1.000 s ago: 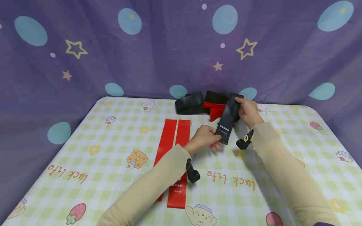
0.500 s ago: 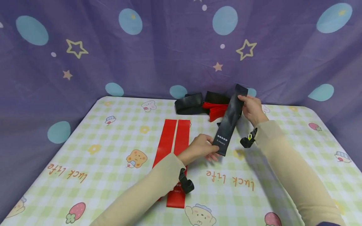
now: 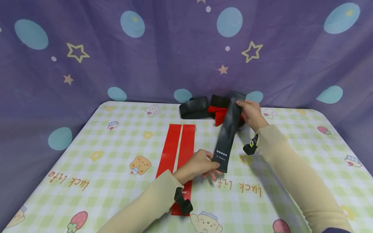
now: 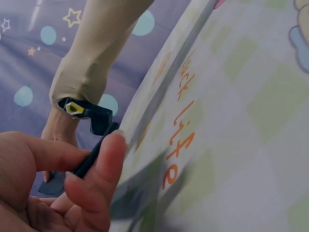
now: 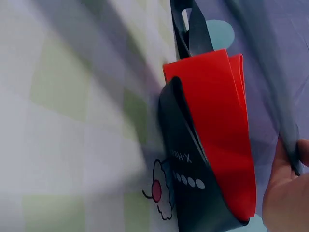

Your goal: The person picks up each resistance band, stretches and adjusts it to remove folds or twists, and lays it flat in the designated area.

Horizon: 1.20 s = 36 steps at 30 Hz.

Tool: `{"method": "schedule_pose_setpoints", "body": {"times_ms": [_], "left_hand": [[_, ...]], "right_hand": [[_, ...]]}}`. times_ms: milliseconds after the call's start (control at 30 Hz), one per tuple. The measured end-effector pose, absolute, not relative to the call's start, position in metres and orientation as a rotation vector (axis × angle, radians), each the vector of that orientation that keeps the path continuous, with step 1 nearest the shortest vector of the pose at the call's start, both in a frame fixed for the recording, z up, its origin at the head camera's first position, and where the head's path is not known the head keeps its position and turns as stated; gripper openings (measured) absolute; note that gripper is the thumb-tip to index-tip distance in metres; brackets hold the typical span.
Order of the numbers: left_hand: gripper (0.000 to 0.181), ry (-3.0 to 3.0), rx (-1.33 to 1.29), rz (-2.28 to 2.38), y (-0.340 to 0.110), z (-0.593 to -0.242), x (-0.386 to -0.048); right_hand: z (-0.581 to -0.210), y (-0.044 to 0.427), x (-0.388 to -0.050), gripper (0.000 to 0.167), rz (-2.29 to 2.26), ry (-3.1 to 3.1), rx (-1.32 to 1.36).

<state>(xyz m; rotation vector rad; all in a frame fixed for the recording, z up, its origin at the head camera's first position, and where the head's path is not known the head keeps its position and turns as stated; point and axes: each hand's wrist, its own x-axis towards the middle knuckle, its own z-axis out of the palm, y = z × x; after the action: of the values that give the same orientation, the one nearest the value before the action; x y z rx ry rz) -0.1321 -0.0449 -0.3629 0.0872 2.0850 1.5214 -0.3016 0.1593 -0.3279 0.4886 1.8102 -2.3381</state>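
Note:
A black resistance band [image 3: 227, 132] marked "X-Heavy" is stretched out flat between my two hands, above the table. My left hand [image 3: 199, 165] pinches its near, printed end between thumb and fingers; in the left wrist view the band's edge [image 4: 91, 157] shows in that pinch. Higher up, my right hand [image 3: 252, 113] pinches the band close to its far end, which sticks out past the thumb. Left of the hands, two red band strips [image 3: 186, 145] lie side by side, one printed at its near end and partly covered by my left forearm.
At the table's back edge lie a coiled black band [image 3: 193, 108] and a folded red band [image 3: 220, 115]. The right wrist view shows another black "X-Heavy" band [image 5: 193, 179] folded against the red one [image 5: 217, 125]. A patterned purple curtain [image 3: 163, 58] hangs behind the table.
My left hand has drawn the band's printed end toward me and to the left, so more of its length shows. The right hand rose slightly, then came back left, still holding it.

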Motion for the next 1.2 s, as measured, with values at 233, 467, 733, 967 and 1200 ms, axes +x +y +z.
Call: {"method": "schedule_pose_setpoints", "body": {"times_ms": [233, 467, 733, 967, 1200], "left_hand": [[0.009, 2.103, 0.090, 1.479, -0.055, -0.365, -0.115], [0.011, 2.080, 0.105, 1.497, -0.067, -0.364, -0.095], [0.009, 1.986, 0.107, 1.599, -0.080, -0.369, -0.070], [0.018, 1.892, 0.051, 1.606, -0.085, -0.370, -0.057], [0.027, 1.794, -0.017, 1.575, -0.087, -0.373, -0.046]], "right_hand": [[-0.338, 0.147, -0.305, 0.042, -2.303, 1.947, 0.457], [-0.344, 0.130, -0.300, 0.018, -2.332, 2.008, 0.270], [-0.341, 0.106, -0.291, 0.015, -2.141, 2.029, 0.213], [-0.344, 0.082, -0.286, 0.033, -2.004, 2.163, 0.100], [-0.357, 0.069, -0.282, 0.024, -1.756, 2.420, 0.097]]}}
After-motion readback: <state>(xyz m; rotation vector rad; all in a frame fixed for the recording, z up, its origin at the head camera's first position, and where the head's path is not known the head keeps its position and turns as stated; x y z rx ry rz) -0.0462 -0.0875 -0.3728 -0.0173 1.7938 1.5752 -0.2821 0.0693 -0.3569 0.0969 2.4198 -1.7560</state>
